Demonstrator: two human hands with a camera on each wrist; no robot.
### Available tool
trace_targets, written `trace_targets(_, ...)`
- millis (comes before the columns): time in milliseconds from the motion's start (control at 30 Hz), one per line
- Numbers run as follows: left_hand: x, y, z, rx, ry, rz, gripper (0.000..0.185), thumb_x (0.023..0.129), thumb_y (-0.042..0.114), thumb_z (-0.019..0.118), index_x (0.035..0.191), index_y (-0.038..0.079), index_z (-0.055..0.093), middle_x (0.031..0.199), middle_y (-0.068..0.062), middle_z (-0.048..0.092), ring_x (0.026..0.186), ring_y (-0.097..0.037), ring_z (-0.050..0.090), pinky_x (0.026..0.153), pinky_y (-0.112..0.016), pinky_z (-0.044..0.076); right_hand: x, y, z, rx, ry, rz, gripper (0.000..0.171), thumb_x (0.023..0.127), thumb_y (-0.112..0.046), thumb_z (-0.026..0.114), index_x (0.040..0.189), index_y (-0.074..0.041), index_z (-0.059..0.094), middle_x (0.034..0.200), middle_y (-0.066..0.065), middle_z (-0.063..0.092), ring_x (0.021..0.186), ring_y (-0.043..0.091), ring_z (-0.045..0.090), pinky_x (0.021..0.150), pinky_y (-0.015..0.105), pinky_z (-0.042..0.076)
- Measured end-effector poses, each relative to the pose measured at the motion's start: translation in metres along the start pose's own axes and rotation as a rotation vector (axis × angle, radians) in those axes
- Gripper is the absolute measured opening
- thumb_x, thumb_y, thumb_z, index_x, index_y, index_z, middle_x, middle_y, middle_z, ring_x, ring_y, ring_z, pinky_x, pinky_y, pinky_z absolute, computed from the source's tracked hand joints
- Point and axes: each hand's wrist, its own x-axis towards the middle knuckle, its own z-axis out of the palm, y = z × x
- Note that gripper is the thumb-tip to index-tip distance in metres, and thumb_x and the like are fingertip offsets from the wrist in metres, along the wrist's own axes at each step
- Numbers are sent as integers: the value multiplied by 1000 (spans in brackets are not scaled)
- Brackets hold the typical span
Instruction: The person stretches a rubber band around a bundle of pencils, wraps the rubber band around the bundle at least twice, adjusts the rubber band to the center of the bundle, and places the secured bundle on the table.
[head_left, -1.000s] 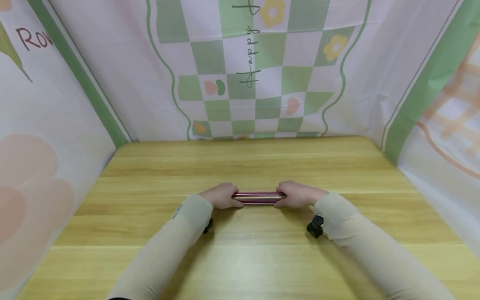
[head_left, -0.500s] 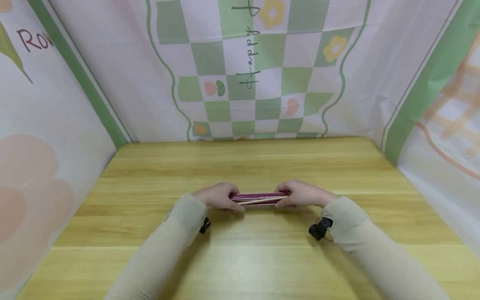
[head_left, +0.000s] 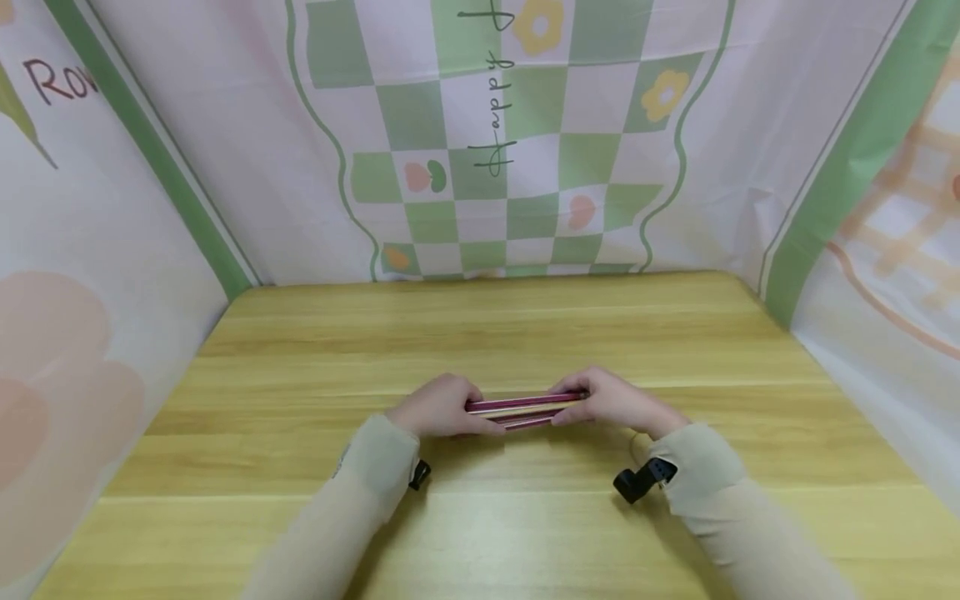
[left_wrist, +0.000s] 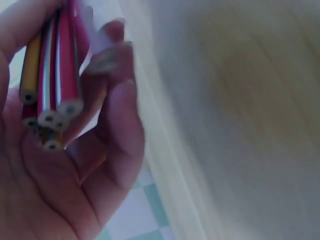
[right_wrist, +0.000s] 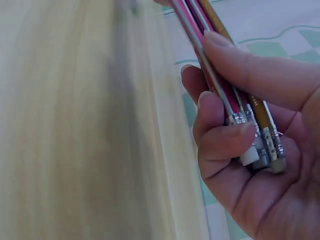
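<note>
A bundle of several pencils [head_left: 525, 408], red-and-silver striped with a yellow one among them, is held crosswise between my two hands. The left hand [head_left: 442, 407] grips one end; in the left wrist view the pencils' flat, unsharpened ends [left_wrist: 69, 107] point toward the palm. My right hand [head_left: 611, 402] grips the other end, where the right wrist view shows white and greyish erasers [right_wrist: 250, 155] in metal ferrules, with fingers curled around them. The bundle tilts slightly, its right end higher in the head view. Parts of the pencils are hidden by the fingers.
Beneath the hands is a wood-grain table [head_left: 480, 333]. Behind it hangs a green-and-white checked cloth [head_left: 480, 217], with patterned cloth at both sides. Small black cameras [head_left: 645, 481] sit at the wrists.
Both hands still hold the pencils, and they have come slightly nearer the person. The bundle was level a second ago and is now tilted, with the pencils shifted among themselves.
</note>
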Motion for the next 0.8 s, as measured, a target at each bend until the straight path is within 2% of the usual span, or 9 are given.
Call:
trace_targets(133,-2,3,4,-8,0,17,36,83,46,77,73,14,65,59,9,55,50,-5,45,50,-20,39,-4,5,6,23,25,-3,37,83,-20,80,112,1,72,95,9,73,78,12,57,69,23,46)
trace_targets(233,-2,5,8,-19,-24,10,35,82,46,78,79,14,66,64,7,58,53,-5,47,50,-21,40,-6,8,8,40,28,-4,36,83,-19,79,111,1,72,96,11,73,78,13,56,68,23,46)
trace_targets(367,-3,10,14,37,-37,-13,40,75,51,82,89,18,66,72,7,60,59,-6,49,56,-23,41,-8,9,10,64,37,25,38,82,-20,80,113,0,72,99,13,73,80,15,57,69,24,46)
trace_targets(500,-3,13,18,108,-12,-31,46,71,55,84,95,20,66,77,10,61,64,-7,50,60,-25,43,-8,10,10,84,65,54,38,81,-20,81,113,-1,72,101,12,73,82,17,59,70,25,47)
trace_targets(633,-3,13,22,150,17,-22,43,75,54,81,95,19,66,75,10,60,63,-7,49,59,-25,41,-8,11,11,84,84,65,39,81,-22,81,113,-2,73,100,11,73,81,16,58,68,24,47)
trace_targets(800,-2,12,23,136,47,18,36,81,52,77,88,19,65,70,10,56,59,-6,45,55,-23,38,-10,10,11,67,99,53,39,81,-23,81,114,-3,73,100,11,73,81,16,58,68,24,47)
